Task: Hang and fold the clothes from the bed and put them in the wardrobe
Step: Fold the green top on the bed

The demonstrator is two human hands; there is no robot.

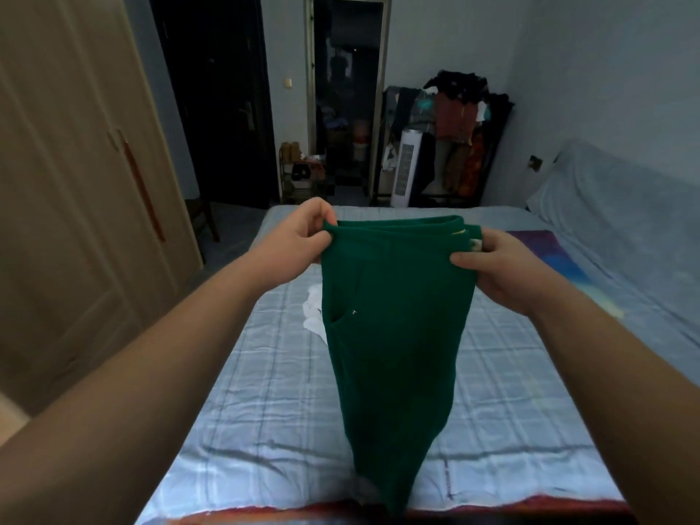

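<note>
Item: one dark green knit pair of trousers [394, 320], which I hold up above the blue checked bed [511, 373]. My left hand [299, 240] and right hand [500, 267] each pinch a waistband end; long axis hangs straight down. One white garment [313, 312] lies behind. One beige wooden wardrobe [75, 183] stands left.

Your bed [511, 373] wears a pale blue checked sheet. A white garment [313, 312] lies on it, a multicoloured cloth [549, 252] far right.
</note>
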